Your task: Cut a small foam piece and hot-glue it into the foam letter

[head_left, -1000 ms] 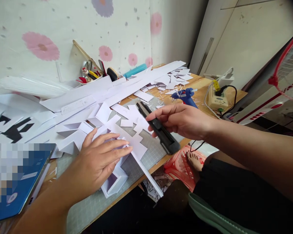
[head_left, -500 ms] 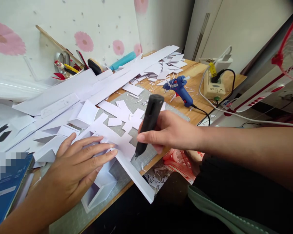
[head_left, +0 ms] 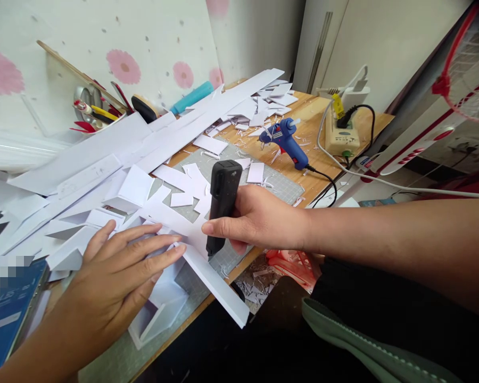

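Note:
My right hand (head_left: 263, 218) is closed around a black utility knife (head_left: 224, 197), held nearly upright with its tip down near the grey cutting mat (head_left: 229, 259). My left hand (head_left: 120, 276) lies with fingers stretched over a folded white board piece (head_left: 163, 306). Its fingertips touch the top of a long white strip (head_left: 215, 284), which slants down past the table's front edge. Between the hands spreads a flat white board (head_left: 187, 223) with notched edges, partly hidden by the knife.
A blue glue gun (head_left: 285, 141) lies on the wooden table, its cord running toward a power strip (head_left: 341, 135). White offcuts (head_left: 259, 109) are heaped at the back beside long board strips (head_left: 207, 125). A blue book (head_left: 14, 314) sits at the left.
My right hand has shifted slightly left with the knife, which now stands more upright. The view has turned a little; my left hand stays on the white board piece.

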### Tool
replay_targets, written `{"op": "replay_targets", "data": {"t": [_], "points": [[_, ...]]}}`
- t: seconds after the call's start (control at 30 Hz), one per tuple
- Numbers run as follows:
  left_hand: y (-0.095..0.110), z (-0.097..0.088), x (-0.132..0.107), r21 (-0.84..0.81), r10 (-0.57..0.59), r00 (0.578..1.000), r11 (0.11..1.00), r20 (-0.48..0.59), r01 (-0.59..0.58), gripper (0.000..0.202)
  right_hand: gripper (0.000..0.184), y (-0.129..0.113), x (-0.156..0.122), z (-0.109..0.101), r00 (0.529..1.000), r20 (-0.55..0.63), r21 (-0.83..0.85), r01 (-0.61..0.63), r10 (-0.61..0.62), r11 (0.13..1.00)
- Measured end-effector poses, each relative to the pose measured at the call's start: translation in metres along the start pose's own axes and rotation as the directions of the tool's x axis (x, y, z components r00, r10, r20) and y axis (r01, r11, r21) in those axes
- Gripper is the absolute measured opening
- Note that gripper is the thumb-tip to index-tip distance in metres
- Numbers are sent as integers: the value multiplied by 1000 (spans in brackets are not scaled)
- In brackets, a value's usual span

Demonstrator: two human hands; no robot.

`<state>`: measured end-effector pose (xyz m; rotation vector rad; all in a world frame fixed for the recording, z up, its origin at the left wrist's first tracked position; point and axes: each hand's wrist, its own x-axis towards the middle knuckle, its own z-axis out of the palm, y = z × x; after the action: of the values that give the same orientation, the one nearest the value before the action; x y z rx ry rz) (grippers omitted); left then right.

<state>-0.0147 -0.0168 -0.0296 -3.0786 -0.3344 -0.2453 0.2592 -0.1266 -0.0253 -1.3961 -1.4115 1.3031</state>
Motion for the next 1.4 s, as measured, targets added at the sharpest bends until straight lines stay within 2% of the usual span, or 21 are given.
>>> {"op": "replay_targets", "data": {"t": [0.37, 0.47, 0.6, 0.73, 0.87, 1.17, 1.33, 1.4], "points": [[-1, 0, 4, 32, 64, 997, 997, -29, -63, 45, 31, -5, 2, 2, 1000, -20, -125, 6, -9, 992], [0, 0, 2, 23, 37, 999, 999, -18, -37, 45, 30, -7, 1, 2, 999, -48, -167, 3, -11, 986], [1, -1, -1, -2, -36, 998, 999, 56, 36, 45, 32, -7, 1, 1, 999, -42, -161, 25, -33, 987], [1, -1, -1, -23, -39, 999, 999, 36, 40, 46, 33, -6, 2, 3, 1000, -14, -163, 16, -19, 987], [2, -1, 1, -49, -29, 999, 998, -13, 28, 43, 28, -4, 2, 6, 999, -13, -111, 28, -30, 993], [1, -4, 2, 9, 13, 1000, 1000, 5, -13, 45, 37, -14, -2, 4, 1000, -23, -9, 9, -9, 1000], [3, -3, 2, 12, -18, 1000, 1000, 3, 18, 46, 37, -21, -9, -1, 994, -53, 149, 98, -91, 984], [4, -3, 3, 6, -18, 1000, 1000, -8, 18, 46, 36, -22, -9, -5, 983, -117, 201, 162, -141, 966]]}}
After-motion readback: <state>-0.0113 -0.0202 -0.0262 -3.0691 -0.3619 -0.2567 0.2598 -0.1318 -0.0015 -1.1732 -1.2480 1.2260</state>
